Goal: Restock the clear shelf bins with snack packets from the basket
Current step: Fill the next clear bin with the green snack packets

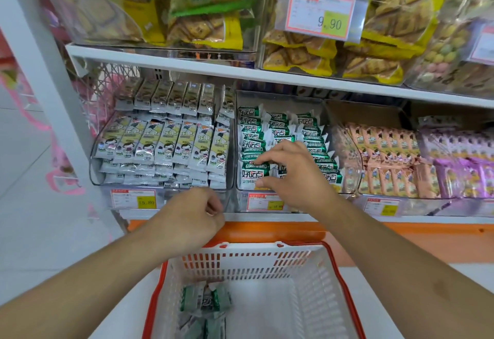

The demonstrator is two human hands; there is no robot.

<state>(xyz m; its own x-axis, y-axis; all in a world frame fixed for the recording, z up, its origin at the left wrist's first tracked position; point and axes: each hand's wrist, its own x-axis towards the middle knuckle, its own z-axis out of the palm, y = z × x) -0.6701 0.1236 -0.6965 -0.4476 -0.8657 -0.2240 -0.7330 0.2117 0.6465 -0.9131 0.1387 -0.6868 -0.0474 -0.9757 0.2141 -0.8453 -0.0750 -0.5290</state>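
A clear shelf bin [278, 96] in the middle of the lower shelf holds several green and white snack packets [307, 127]. My right hand [291, 173] reaches into its front, thumb and index finger pinching a green packet [251, 174] at the front left of the pile. My left hand [195, 213] hovers in front of the shelf edge, fingers curled into a fist, with nothing seen in it. Below, the red and white basket [344, 272] holds a few more green packets [204, 301] at its lower left.
A bin of grey and yellow packets [163, 138] stands to the left, bins of peach packets [387, 157] and purple packets [459, 162] to the right. Price tags [133, 199] line the shelf front. The upper shelf [160, 60] carries yellow biscuit bags [302, 58].
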